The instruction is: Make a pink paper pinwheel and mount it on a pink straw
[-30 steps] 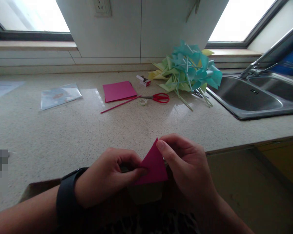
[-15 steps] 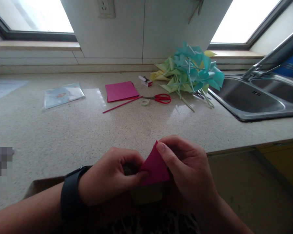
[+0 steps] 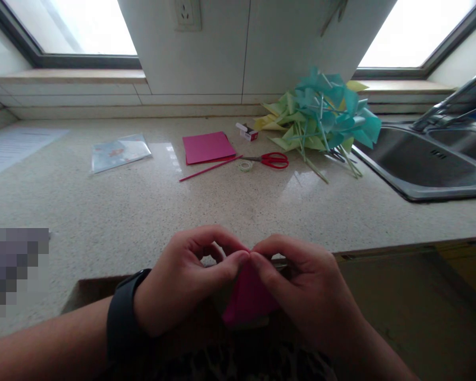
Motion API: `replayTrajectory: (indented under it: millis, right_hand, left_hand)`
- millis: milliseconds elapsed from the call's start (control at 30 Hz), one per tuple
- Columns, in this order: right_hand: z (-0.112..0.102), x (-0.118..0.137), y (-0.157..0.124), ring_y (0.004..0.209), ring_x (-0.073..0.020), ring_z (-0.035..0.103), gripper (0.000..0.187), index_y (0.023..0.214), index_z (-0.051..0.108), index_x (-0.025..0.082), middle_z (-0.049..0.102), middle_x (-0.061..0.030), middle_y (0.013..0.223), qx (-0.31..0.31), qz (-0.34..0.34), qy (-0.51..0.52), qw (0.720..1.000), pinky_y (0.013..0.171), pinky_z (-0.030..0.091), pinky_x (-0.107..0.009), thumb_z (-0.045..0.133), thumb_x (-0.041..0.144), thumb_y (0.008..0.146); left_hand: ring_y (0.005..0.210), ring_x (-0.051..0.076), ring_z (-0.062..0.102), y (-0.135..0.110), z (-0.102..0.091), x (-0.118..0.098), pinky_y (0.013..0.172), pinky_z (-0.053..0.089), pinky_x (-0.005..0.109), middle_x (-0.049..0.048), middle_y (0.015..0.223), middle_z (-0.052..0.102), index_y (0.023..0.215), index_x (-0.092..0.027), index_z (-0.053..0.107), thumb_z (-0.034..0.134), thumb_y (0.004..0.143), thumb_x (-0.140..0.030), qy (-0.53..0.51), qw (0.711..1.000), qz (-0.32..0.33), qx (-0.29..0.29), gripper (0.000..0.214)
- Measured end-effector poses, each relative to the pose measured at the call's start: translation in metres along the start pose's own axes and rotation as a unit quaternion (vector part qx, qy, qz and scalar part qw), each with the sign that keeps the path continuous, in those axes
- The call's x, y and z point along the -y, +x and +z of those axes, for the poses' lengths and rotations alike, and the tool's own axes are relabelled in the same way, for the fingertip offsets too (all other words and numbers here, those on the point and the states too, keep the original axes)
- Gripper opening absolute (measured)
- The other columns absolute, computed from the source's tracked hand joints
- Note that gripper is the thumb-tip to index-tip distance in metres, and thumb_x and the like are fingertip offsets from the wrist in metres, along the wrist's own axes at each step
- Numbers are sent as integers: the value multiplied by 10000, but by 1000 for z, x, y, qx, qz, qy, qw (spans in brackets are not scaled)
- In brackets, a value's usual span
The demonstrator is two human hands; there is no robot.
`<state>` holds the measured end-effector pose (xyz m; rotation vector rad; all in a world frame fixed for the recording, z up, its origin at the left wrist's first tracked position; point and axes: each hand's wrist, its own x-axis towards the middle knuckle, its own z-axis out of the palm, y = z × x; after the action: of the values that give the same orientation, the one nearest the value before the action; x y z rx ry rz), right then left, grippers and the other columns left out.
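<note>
A folded piece of magenta paper [image 3: 248,299] hangs just off the front edge of the speckled countertop [image 3: 143,211]. My left hand [image 3: 182,280], with a black watch on its wrist, and my right hand [image 3: 305,293] both pinch the paper's top corner. Thumbs and forefingers meet tip to tip above it, and the fingers cover most of the upper part of the paper.
Farther back lie a stack of magenta sheets [image 3: 207,146], a thin red stick [image 3: 210,169], red scissors [image 3: 273,160], a small tape roll [image 3: 245,165], a little box [image 3: 247,132] and a pile of teal and yellow paper pinwheels [image 3: 325,116]. A steel sink [image 3: 428,164] is at right, a plastic sleeve [image 3: 119,152] at left.
My two hands have come together over the paper's top corner. The triangle that stood up between them now hangs mostly below my fingers. The view has shifted slightly left.
</note>
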<state>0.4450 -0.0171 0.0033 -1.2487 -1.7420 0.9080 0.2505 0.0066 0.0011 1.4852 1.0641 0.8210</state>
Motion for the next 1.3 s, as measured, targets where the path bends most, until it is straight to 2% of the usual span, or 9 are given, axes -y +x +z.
replayTrajectory:
  millis: [133, 367, 567, 833, 1133, 1300]
  right_hand:
    - [-1, 1, -1, 616, -71, 608, 116, 805, 725, 250, 693, 68, 693, 2, -8, -12, 1000, 586, 462, -183, 665, 233, 902]
    - [0, -5, -8, 637, -76, 631, 50, 875, 715, 266, 704, 68, 739, 23, 40, 14, 999, 585, 488, -166, 674, 256, 901]
    - [-4, -8, -10, 624, -89, 609, 96, 842, 707, 238, 687, 47, 720, -4, 39, 22, 999, 561, 473, -185, 644, 246, 914]
    - [-10, -5, -10, 621, -103, 585, 122, 823, 714, 249, 669, 44, 705, -2, 20, -36, 999, 575, 449, -227, 639, 257, 920]
    - [-10, -6, -10, 652, -105, 580, 136, 846, 702, 253, 657, 46, 737, 4, 13, -38, 999, 598, 437, -248, 617, 278, 949]
    - [-14, -5, -8, 675, -113, 590, 152, 831, 696, 239, 659, 33, 746, 28, 9, -52, 998, 622, 439, -263, 609, 269, 951]
  left_hand:
    - [691, 118, 610, -1, 1, 0, 637, 496, 200, -6, 749, 716, 806, -214, 749, 720, 867, -284, -6, 1000, 21, -2, 97]
    - [598, 80, 572, 0, 3, 2, 555, 465, 151, -31, 679, 674, 813, -203, 724, 757, 847, -335, -122, 990, -48, -45, 140]
    - [592, 70, 587, 0, 5, 0, 571, 482, 138, -34, 662, 682, 787, -192, 715, 783, 826, -305, -179, 981, -49, -62, 137]
    - [546, 78, 547, 1, 5, 4, 527, 440, 158, -24, 605, 654, 784, -179, 697, 794, 815, -368, -171, 980, -75, -66, 214]
    - [538, 68, 529, 1, 6, 7, 528, 427, 153, -25, 616, 655, 792, -178, 679, 770, 841, -378, -181, 980, -71, -49, 225]
    - [573, 81, 554, 0, 3, 3, 540, 438, 178, -9, 769, 668, 946, -206, 710, 747, 845, -359, -110, 992, -54, -22, 187]
